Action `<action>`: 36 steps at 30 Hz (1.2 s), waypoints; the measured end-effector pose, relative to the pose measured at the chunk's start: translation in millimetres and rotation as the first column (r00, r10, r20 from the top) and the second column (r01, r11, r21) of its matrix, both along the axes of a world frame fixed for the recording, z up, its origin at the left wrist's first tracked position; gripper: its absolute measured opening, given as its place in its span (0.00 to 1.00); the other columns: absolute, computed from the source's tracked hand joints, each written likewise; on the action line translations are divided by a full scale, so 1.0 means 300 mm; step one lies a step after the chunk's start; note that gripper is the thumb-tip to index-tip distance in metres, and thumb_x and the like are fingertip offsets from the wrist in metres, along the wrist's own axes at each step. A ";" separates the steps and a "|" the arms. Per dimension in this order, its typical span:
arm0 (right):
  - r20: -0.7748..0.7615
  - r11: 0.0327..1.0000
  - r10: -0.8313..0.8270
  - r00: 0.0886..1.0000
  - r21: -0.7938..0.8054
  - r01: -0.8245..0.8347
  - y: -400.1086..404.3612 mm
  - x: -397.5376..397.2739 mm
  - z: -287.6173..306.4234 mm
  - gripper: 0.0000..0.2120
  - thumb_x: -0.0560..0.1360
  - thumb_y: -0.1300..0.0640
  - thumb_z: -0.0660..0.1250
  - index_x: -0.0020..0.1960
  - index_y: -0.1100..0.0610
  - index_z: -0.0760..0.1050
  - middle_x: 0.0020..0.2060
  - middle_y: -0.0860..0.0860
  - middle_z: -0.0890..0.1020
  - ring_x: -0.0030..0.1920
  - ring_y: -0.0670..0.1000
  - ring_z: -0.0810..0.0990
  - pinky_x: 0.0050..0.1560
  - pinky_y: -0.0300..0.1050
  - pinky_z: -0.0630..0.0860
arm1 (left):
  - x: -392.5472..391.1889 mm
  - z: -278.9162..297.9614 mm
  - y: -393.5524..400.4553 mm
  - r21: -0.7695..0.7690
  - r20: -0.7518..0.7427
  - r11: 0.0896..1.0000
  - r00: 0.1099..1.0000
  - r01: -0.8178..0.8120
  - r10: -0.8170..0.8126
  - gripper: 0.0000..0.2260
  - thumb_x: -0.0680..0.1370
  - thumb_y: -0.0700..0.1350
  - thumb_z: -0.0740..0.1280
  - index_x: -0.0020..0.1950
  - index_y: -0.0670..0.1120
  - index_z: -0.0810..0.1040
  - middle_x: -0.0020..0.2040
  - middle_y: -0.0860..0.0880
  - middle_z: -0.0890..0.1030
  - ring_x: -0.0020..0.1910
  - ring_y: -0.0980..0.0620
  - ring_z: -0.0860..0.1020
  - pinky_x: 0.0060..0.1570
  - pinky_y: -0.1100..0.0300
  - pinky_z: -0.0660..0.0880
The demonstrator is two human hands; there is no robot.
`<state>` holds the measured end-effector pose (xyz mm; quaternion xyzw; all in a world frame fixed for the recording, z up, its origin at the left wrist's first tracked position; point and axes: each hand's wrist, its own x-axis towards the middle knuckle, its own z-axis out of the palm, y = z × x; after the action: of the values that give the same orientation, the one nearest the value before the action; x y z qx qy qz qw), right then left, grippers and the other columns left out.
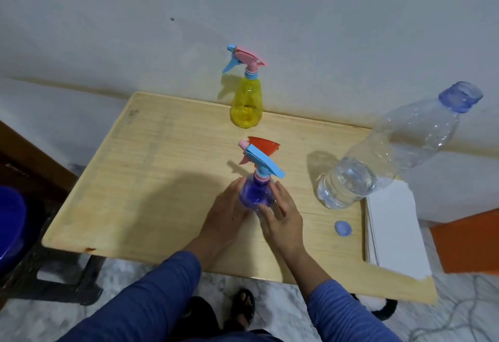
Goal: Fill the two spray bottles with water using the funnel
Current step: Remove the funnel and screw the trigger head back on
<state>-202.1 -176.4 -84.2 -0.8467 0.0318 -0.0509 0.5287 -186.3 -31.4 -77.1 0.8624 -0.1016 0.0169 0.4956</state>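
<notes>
The bench (151, 179) is seen under both hands; the open water bottle (378, 163) stands to the right of the right hand (283, 220), its long axis upright, nearer that hand than the left hand (226, 215). The blue spray bottle (256, 193) is cupped upright between both hands, fingers spread against its sides, its trigger head still fitted. The yellow spray bottle (246, 101) stands well beyond the hands, the red funnel (263, 144) just past the held bottle.

Long sleeves on both arms, blue, soft knit-looking cloth, plain with no print. Left sleeve (151, 295) darker in shade; right sleeve (348, 314) a lighter blue-violet. Cuffs end at the wrists; both hands bare. Below, one foot in a dark open-toed sandal (243, 306). Dark trousers at the bottom edge.
</notes>
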 end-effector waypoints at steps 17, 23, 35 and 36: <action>-0.013 0.982 0.109 0.994 0.156 -0.105 0.225 0.263 0.103 0.29 0.70 0.64 0.72 0.66 0.44 0.69 0.69 0.49 0.72 0.70 0.42 0.65 0.65 0.23 0.60 | 0.160 0.096 0.196 0.015 -0.027 0.959 0.958 -0.285 0.285 0.26 0.72 0.45 0.72 0.69 0.48 0.69 0.59 0.60 0.71 0.58 0.60 0.71 0.55 0.67 0.65; -0.022 0.965 0.119 0.993 0.237 -0.110 0.411 0.506 0.135 0.29 0.69 0.65 0.71 0.67 0.48 0.72 0.69 0.54 0.71 0.71 0.48 0.67 0.69 0.53 0.69 | 0.393 0.082 0.376 -0.069 -0.005 0.944 0.946 -0.323 0.324 0.28 0.70 0.42 0.73 0.69 0.47 0.70 0.61 0.59 0.72 0.57 0.69 0.70 0.54 0.77 0.66; -0.089 0.971 0.020 0.996 0.239 0.002 0.599 0.856 0.091 0.27 0.70 0.73 0.66 0.66 0.57 0.71 0.65 0.55 0.74 0.65 0.52 0.74 0.64 0.40 0.71 | 0.778 0.062 0.509 -0.164 -0.213 0.924 0.927 -0.345 0.308 0.28 0.68 0.46 0.75 0.66 0.54 0.72 0.53 0.61 0.78 0.53 0.59 0.77 0.50 0.72 0.70; -0.096 0.974 0.020 0.995 0.228 0.002 0.601 0.864 0.079 0.27 0.70 0.72 0.66 0.67 0.57 0.70 0.65 0.55 0.74 0.65 0.52 0.74 0.64 0.42 0.72 | 0.790 0.043 0.514 -0.163 -0.209 0.926 0.929 -0.340 0.305 0.27 0.68 0.44 0.75 0.66 0.55 0.73 0.54 0.60 0.79 0.53 0.59 0.78 0.49 0.74 0.70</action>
<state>57.0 3.9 -60.4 -0.7821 0.0595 -0.0030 0.6203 50.7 122.9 -64.2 0.8122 0.0894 0.0306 0.5757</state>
